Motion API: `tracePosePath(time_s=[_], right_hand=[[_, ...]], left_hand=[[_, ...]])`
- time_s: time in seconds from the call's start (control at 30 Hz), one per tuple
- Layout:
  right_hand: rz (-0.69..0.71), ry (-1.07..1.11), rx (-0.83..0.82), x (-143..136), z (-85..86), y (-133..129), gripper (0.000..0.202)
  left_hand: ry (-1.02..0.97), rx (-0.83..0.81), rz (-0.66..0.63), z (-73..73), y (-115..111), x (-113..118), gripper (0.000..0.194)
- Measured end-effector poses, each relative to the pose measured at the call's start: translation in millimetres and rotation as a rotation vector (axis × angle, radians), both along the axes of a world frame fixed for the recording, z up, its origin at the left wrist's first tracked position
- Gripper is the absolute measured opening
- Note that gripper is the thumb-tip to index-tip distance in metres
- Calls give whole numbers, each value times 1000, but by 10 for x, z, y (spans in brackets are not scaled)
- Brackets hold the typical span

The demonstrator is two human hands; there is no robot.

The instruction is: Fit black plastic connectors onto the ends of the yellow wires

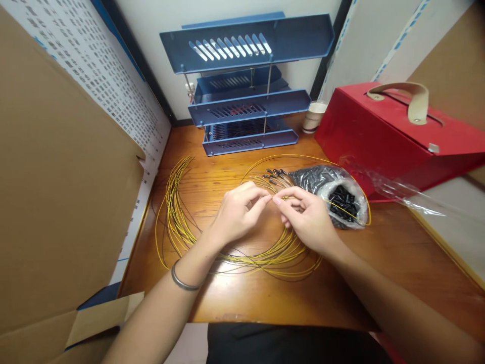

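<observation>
My left hand point(242, 205) and my right hand point(303, 212) meet fingertip to fingertip above the middle of the wooden table. Both are closed in a pinch on a thin yellow wire, part of which loops over to the right. A bundle of yellow and dark wires point(265, 260) curves beneath my hands, its far left end point(176, 187) fanned out. Just beyond my right hand lie several black-tipped wire ends point(275, 176). A plastic bag point(318, 177) of small black pieces point(343, 202) lies open beside that hand; what sits exactly between my fingertips is too small to make out.
A blue tiered desk tray point(250, 101) stands at the back of the table point(235, 308). To its right are a paper cup point(314, 116) and a red box point(379, 136) with a beige handle. Cardboard point(56, 167) borders the left side.
</observation>
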State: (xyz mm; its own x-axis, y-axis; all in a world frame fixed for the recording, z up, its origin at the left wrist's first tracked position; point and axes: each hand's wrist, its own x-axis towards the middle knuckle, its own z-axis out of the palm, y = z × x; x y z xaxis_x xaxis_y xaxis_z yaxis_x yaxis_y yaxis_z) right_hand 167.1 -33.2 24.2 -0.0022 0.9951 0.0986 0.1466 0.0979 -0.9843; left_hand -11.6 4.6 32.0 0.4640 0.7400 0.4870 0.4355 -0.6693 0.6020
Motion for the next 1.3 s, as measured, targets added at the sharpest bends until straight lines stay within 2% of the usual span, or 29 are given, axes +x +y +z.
tracePosePath(time_s=[0.27, 0.4, 0.5, 0.6, 0.73, 0.87, 1.07, 1.3], right_hand=[[-25, -58, 105, -2, 10, -22, 19], [-26, -77, 117, 11, 48, -30, 18], [-28, -36, 62, 21, 76, -31, 21], [-39, 16, -12, 24, 99, -24, 25], [-34, 66, -83, 16, 121, -7, 31], [-24, 104, -127, 10, 139, 0, 34], [1, 114, -146, 23, 148, 2, 35], [7, 62, -74, 12, 156, -17, 28]], left_hand=[[-80, -222, -21, 59, -19, 40, 22], [-118, -253, -17, 48, -13, 43, 34], [-56, -102, 47, 12, 6, 22, 36], [47, 124, 95, -23, 29, -10, 20], [100, 356, 47, -35, 36, -39, 15], [139, 454, 26, -35, 29, -52, 16], [75, 411, -9, -62, 51, -50, 17], [-19, 173, -52, -3, -1, -18, 16]])
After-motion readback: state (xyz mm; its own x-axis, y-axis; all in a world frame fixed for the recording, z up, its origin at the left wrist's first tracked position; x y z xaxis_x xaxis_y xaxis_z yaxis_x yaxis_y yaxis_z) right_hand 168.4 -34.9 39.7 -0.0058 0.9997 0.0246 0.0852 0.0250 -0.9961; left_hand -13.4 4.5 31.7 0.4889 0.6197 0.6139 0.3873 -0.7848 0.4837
